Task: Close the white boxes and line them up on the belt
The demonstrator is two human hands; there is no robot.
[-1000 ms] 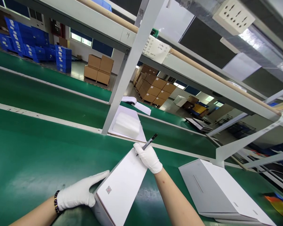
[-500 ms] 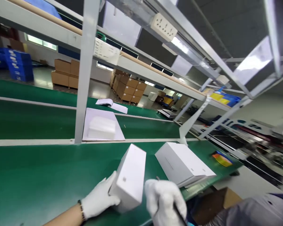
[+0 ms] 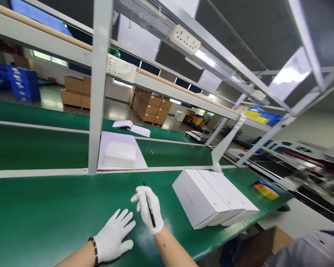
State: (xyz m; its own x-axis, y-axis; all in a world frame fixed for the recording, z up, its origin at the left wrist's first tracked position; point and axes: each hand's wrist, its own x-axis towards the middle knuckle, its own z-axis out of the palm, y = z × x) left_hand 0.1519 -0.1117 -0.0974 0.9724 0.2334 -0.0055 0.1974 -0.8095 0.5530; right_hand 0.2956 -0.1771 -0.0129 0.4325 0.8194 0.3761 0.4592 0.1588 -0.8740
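My left hand (image 3: 114, 234), in a white glove, is spread over the green bench top (image 3: 39, 215) with nothing in it. Beside it on the right, my right hand (image 3: 149, 209), gloved too, is closed around a black pen (image 3: 150, 211), held slantwise with its end poking out above the fingers. A row of white boxes (image 3: 200, 200) stands side by side to the right of my right hand, apart from it. Each box bears a small grey mark near its lower end.
A stack of white sheets (image 3: 119, 154) lies on a pale board (image 3: 140, 159) beyond the bench edge, by a metal post (image 3: 98, 92). An orange and yellow item (image 3: 267, 191) lies at right. A person's grey sleeve (image 3: 306, 250) shows at lower right.
The white box that my left hand held now stands in the row at right, and that hand is spread out. My right hand has moved left and away from me with the pen.
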